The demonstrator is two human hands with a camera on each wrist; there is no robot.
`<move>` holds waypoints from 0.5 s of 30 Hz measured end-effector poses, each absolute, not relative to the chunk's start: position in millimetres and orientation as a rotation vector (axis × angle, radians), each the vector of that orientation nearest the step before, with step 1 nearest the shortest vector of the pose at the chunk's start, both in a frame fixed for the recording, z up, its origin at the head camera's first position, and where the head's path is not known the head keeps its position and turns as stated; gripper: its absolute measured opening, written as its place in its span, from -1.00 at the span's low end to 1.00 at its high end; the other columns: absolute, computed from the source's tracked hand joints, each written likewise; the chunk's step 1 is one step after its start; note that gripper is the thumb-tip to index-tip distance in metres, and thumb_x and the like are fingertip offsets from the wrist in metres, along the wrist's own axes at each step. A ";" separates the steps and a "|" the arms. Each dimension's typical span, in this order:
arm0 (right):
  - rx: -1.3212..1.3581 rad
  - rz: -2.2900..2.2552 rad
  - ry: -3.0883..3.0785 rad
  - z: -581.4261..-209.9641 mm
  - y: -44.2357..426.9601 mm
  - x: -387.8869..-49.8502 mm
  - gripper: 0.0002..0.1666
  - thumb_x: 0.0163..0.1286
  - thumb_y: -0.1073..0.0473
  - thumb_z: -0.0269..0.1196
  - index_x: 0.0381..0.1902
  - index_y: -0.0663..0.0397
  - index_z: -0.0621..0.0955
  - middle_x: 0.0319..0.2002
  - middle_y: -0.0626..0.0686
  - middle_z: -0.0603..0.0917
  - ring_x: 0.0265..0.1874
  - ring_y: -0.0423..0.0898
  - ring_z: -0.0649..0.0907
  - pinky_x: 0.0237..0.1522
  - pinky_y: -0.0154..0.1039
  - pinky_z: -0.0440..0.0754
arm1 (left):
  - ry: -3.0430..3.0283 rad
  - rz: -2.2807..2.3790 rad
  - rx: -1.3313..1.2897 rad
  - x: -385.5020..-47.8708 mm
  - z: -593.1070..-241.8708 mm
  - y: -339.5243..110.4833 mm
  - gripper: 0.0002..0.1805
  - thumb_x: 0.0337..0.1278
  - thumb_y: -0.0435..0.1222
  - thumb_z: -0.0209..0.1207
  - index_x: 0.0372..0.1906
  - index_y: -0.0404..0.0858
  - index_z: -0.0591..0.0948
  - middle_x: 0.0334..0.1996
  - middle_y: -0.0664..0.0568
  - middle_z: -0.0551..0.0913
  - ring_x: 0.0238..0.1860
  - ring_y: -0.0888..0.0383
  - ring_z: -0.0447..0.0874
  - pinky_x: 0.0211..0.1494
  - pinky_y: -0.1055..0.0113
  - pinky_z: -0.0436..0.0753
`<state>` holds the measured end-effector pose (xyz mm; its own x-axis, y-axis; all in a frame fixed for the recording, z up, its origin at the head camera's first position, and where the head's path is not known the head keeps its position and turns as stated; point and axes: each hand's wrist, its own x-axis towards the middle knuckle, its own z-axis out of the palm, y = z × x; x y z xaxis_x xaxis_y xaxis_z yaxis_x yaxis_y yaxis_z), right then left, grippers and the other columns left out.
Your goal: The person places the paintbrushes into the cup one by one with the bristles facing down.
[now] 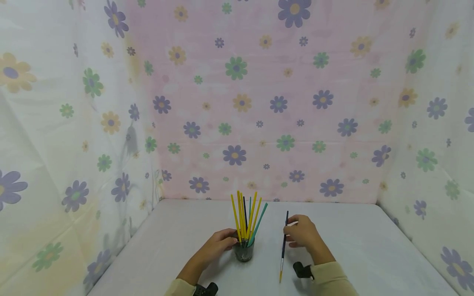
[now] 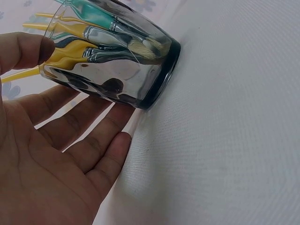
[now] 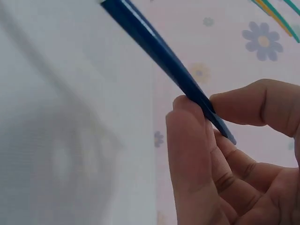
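Note:
A clear, dark-tinted glass (image 1: 244, 254) stands on the table and holds several paintbrushes (image 1: 253, 216) with yellow, teal and dark handles, bristles down. My left hand (image 1: 217, 243) grips the glass from its left side. In the left wrist view, the thumb lies at the rim and the fingers rest along the wall of the glass (image 2: 112, 84). Right of the glass, my right hand (image 1: 304, 235) pinches a dark blue paintbrush (image 1: 284, 244) near the top of its handle. This brush hangs almost upright, its golden bristles pointing down, apart from the glass.
A white-covered table (image 1: 370, 246) spreads under both hands. Flower-patterned sheets enclose it, with a pink back sheet (image 1: 259, 82) behind and white ones at the sides. Dark wrist cameras (image 1: 303, 270) sit on both wrists.

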<state>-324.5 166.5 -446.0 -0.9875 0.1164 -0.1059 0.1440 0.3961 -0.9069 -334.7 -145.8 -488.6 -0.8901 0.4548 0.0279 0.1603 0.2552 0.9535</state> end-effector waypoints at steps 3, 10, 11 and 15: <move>0.243 -1.714 2.619 -438.7 167.4 -323.2 -0.51 0.32 0.28 0.30 0.19 0.30 0.56 -0.17 0.20 0.73 -0.40 -0.02 0.78 -0.44 -0.14 0.79 | 2.277 1.679 0.569 -335.2 -488.8 -145.8 -0.49 0.51 -0.18 0.09 0.36 -0.41 0.51 0.28 -0.19 0.62 0.24 0.00 0.63 0.27 0.02 0.66; 0.174 -1.736 2.695 -422.5 167.2 -316.6 -0.56 0.35 0.27 0.29 0.18 0.26 0.58 -0.16 0.17 0.77 -0.41 -0.04 0.79 -0.42 -0.14 0.79 | 2.280 1.672 0.560 -336.2 -489.3 -146.0 -0.50 0.50 -0.17 0.09 0.35 -0.39 0.53 0.27 -0.17 0.63 0.25 0.00 0.62 0.28 0.03 0.65; 0.159 -1.745 2.702 -420.0 166.6 -315.4 -0.57 0.36 0.27 0.29 0.17 0.25 0.58 -0.16 0.18 0.78 -0.40 -0.03 0.79 -0.41 -0.13 0.79 | 2.280 1.670 0.559 -336.1 -489.0 -146.0 -0.50 0.50 -0.17 0.09 0.35 -0.39 0.53 0.27 -0.17 0.63 0.25 0.00 0.62 0.28 0.03 0.65; 0.110 -1.774 2.730 -409.7 164.2 -310.5 -0.61 0.39 0.26 0.29 0.15 0.23 0.59 -0.16 0.20 0.77 -0.39 -0.01 0.80 -0.38 -0.11 0.80 | 2.289 1.672 0.554 -335.4 -488.9 -145.1 -0.49 0.49 -0.17 0.10 0.35 -0.41 0.53 0.27 -0.18 0.63 0.24 0.00 0.63 0.27 0.03 0.66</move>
<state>-310.5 164.2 -409.7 -0.9910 0.1193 0.0605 -0.0068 0.4067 -0.9135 -335.4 -145.1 -488.9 -0.8957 0.4441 0.0199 0.1541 0.2682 0.9509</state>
